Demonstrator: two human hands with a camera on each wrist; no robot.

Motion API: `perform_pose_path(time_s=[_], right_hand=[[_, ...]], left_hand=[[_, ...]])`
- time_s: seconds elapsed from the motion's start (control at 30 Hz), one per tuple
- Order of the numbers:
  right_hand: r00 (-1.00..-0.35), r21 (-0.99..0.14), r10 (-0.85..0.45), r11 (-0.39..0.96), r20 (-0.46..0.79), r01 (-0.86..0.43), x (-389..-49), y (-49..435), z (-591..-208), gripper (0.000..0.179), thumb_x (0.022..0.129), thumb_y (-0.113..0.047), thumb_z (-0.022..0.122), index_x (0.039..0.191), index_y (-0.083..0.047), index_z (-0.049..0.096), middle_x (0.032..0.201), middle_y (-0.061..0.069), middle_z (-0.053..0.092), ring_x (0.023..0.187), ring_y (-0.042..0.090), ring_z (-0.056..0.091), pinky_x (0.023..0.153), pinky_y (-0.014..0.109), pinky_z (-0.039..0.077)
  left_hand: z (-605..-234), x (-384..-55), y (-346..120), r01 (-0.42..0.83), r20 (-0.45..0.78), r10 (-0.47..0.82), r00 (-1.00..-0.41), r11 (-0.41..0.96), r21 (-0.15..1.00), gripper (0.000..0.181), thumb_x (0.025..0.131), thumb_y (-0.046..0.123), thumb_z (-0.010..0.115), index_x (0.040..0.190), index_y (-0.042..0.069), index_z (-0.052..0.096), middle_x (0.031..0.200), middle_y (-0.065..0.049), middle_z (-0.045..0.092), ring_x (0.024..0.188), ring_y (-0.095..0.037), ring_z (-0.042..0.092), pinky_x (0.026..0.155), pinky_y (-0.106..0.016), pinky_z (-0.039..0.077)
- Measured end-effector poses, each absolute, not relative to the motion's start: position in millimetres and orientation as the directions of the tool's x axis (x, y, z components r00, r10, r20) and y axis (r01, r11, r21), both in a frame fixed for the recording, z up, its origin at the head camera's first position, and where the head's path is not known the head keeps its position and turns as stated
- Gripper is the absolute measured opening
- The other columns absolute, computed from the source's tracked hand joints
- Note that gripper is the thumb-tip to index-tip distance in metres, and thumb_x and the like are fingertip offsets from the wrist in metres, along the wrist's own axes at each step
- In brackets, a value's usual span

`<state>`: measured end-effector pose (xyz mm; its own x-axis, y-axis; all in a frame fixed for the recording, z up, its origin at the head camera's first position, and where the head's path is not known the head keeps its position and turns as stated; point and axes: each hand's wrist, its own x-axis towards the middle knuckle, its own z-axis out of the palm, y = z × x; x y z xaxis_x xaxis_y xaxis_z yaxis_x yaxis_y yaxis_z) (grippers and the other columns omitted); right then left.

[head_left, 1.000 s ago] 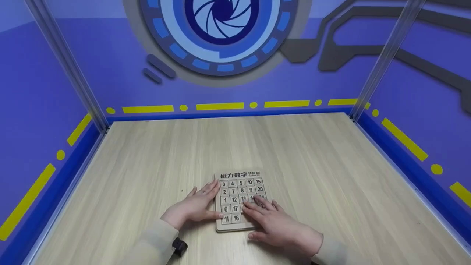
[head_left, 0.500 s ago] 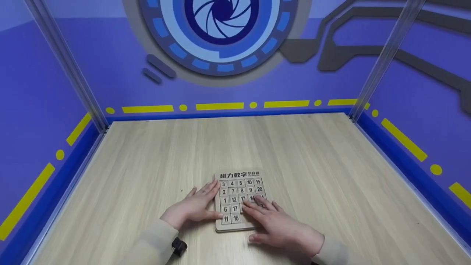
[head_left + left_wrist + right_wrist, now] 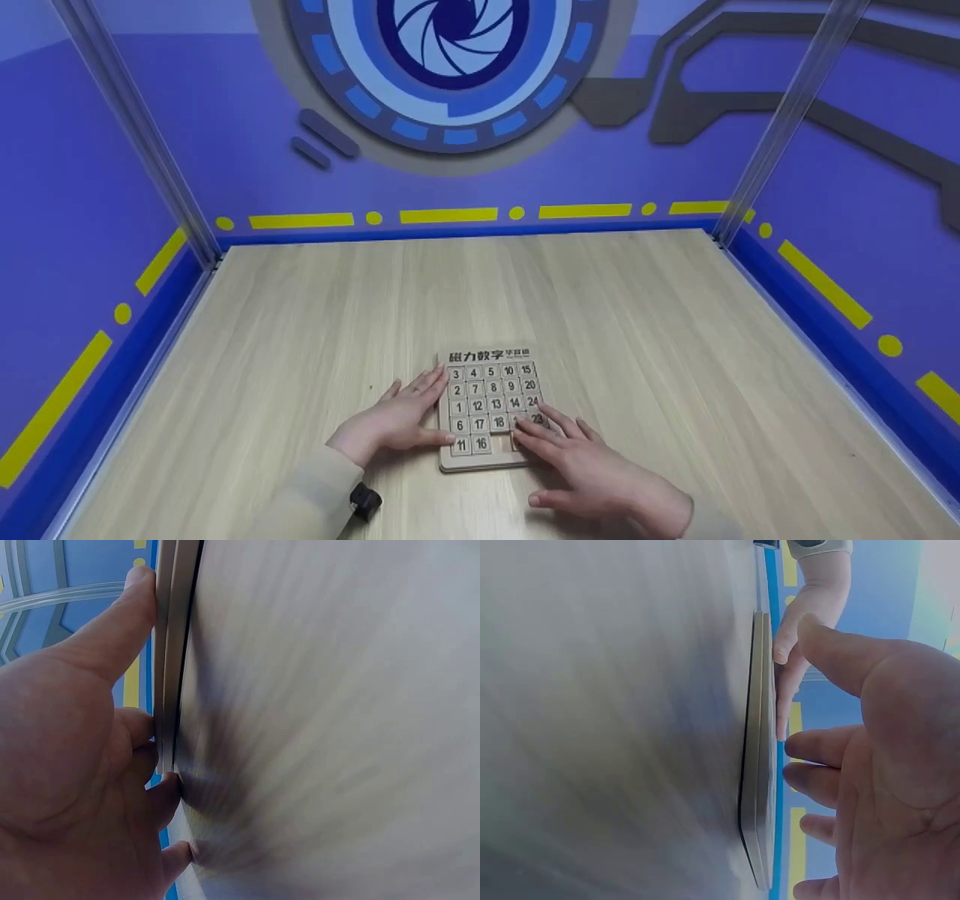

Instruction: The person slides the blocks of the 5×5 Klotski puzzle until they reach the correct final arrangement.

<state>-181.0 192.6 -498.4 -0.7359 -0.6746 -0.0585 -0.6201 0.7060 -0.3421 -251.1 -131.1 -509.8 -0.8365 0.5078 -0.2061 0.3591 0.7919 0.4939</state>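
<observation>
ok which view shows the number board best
The head view: it shows the number board from above, with its printed heading and most number tiles readable, some covered by the right hand. Both wrist views show mainly its edge, side-on, no readable numbers.

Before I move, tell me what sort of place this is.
Probably a demonstration or recording booth: blue-purple printed walls on three sides, corner posts where they meet, and a wood-grain tabletop.

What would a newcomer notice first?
Probably the round blue-and-white emblem on the violet-blue back wall. Next comes the rectangular, wood-coloured number puzzle on the pale wood-grain table, with a bare left hand at its left edge and a bare right hand over its lower right corner.
</observation>
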Motion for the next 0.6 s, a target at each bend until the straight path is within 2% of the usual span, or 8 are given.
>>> perform_pose_path(time_s=[0.6], right_hand=[[-0.735,-0.318,-0.672,0.72,-0.094,-0.618,-175.9,191.1,-496.0,0.087,0.088,-0.06,0.071,0.157,-0.015,0.043,0.168,0.002,0.036,0.158,0.041,0.021,0.116,0.078,0.027]], left_hand=[[-509.2,-251.0,-131.3,0.372,-0.2,0.511,-0.836,0.795,0.479,0.106,0.09,0.062,0.067,0.165,0.008,0.016,0.175,-0.012,0.009,0.162,-0.035,0.013,0.129,-0.065,0.008]])
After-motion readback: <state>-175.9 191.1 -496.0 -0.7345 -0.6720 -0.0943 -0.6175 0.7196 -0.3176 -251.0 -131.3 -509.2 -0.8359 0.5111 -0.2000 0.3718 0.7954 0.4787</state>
